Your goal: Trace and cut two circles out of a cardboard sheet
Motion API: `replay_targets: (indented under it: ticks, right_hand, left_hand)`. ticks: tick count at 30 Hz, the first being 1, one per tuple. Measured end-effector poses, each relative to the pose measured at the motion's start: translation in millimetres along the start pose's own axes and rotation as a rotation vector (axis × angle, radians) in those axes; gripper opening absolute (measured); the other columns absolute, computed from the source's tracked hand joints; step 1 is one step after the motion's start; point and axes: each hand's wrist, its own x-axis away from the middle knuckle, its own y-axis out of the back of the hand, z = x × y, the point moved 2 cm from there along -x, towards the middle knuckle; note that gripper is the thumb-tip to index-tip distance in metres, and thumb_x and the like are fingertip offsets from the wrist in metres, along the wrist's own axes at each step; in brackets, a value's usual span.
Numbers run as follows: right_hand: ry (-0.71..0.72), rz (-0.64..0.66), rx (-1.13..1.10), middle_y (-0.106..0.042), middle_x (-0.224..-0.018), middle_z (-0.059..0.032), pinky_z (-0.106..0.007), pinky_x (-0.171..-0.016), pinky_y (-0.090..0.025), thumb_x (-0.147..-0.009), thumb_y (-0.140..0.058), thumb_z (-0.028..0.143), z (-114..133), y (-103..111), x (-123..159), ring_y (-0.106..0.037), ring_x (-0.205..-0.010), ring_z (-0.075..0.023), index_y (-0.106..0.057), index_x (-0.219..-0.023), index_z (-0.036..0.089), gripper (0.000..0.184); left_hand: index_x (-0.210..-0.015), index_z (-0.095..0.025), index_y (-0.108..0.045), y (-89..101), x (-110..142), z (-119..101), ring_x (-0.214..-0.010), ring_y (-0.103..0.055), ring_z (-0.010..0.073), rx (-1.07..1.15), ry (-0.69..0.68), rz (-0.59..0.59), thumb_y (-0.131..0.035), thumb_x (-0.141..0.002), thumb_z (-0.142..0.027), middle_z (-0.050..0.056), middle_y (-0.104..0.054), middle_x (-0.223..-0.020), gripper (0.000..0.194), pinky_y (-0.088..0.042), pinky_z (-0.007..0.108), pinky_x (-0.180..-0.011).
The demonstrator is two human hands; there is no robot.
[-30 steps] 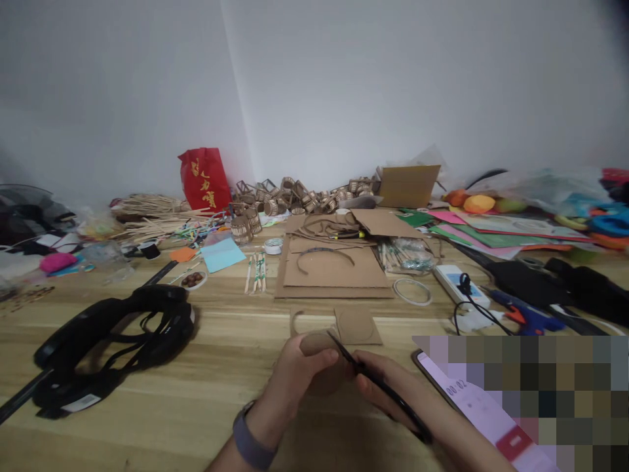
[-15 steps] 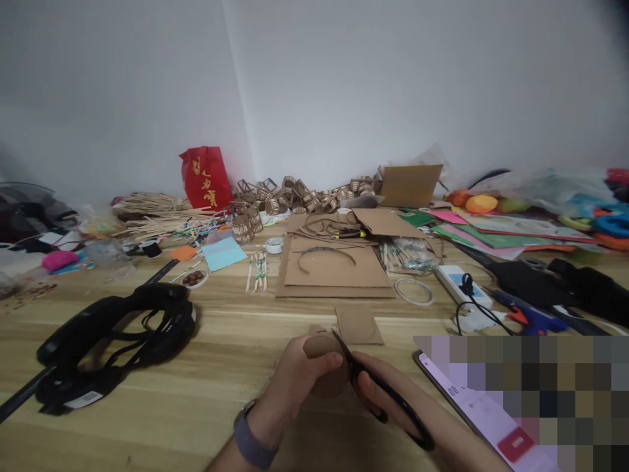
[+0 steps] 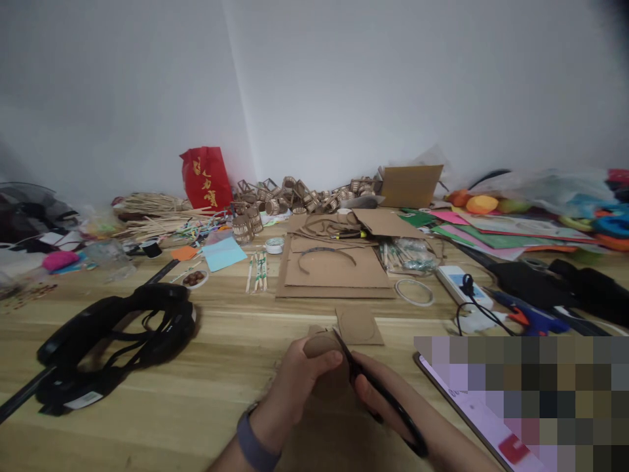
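Note:
My left hand is closed on a brown piece of cardboard, its thumb lying across the top. Black-handled scissors are gripped in my right hand. Their blades lie against the right edge of the held cardboard, beside my left thumb. Just beyond them a square cardboard piece with a curved line drawn on it rests on the wooden table. The lower part of the held piece is in shadow and partly covered by my hands.
Stacked cardboard sheets with a curved strip lie ahead. A black strapped headset is at left, a phone at right, partly pixelated. A glue gun, power strip and tape ring sit right of centre.
The scissors' handles have closed slightly and shifted a little left. My left hand keeps its hold on the cardboard, almost unmoved.

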Motion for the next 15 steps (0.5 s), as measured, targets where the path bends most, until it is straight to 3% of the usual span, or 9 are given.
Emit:
replay_targets:
  ticks: [3,7,15]
  right_hand:
    - [0.01,0.062,0.017,-0.079,-0.104,-0.0161,-0.042,-0.08,-0.062,-0.096,-0.041,0.082,-8.1,-2.9,1.1,-0.073,-0.091,-0.032,-0.076,-0.12,0.016,0.078]
    - [0.03,0.048,0.011,-0.08,-0.106,-0.0169,-0.045,-0.086,-0.063,-0.098,-0.042,0.079,-11.5,-5.7,1.3,-0.075,-0.097,-0.0339,-0.074,-0.129,0.016,0.077]
    - [0.007,0.038,0.01,-0.08,-0.1,-0.0163,-0.05,-0.087,-0.062,-0.098,-0.045,0.077,-11.6,-6.6,1.2,-0.074,-0.086,-0.0333,-0.076,-0.121,0.014,0.074]
  left_hand:
    - [-0.086,-0.016,-0.079,-0.7,0.5,-1.5,-0.075,-0.063,0.0202,0.01,-0.027,0.035,-0.087,-0.058,-0.039,0.003,-0.077,-0.081,0.037,-0.049,0.031,-0.076]
    - [-0.083,-0.016,-0.079,-1.5,1.4,-2.4,-0.072,-0.061,0.0182,-0.007,-0.061,0.026,-0.088,-0.058,-0.038,0.001,-0.075,-0.078,0.034,-0.048,0.03,-0.074]
    - [-0.082,-0.015,-0.078,-1.9,1.0,0.0,-0.073,-0.062,0.0203,-0.033,-0.03,-0.018,-0.087,-0.055,-0.037,0.003,-0.075,-0.079,0.036,-0.048,0.032,-0.072]
